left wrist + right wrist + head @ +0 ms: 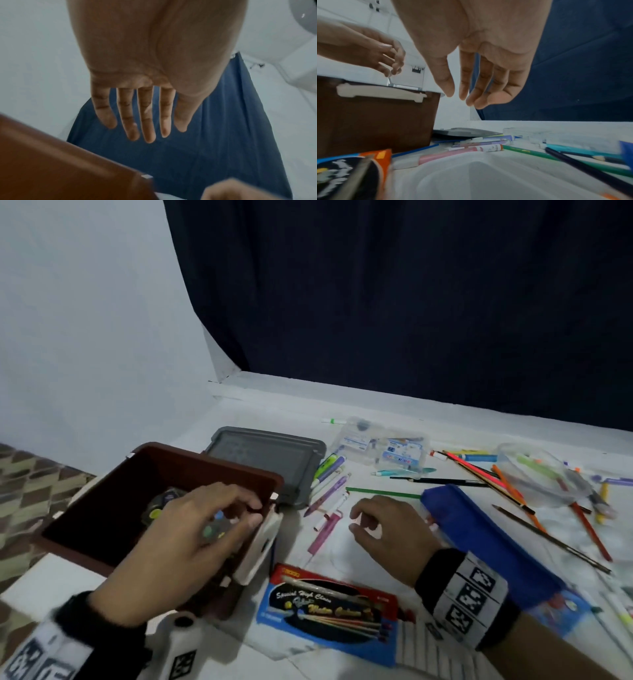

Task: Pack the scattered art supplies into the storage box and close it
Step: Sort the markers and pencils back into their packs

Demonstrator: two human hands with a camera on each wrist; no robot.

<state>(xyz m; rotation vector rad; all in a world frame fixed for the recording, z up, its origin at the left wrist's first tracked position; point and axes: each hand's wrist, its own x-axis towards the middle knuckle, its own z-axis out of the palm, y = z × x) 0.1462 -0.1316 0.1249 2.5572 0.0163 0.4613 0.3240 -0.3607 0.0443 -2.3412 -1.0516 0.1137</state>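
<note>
A: At the table's (342, 546) left edge stands the brown storage box (102, 508), lid off; the left hand (178, 546) hovers over it, fingers straight, empty.
B: And the right hand (387, 535)?
A: Loosely curled, empty, above the markers (329, 491).

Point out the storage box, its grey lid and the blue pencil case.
storage box (239, 465): head view, on the far brown rim.
grey lid (267, 460): head view, centre of its flat top.
blue pencil case (479, 529): head view, middle of its blue side.
</note>
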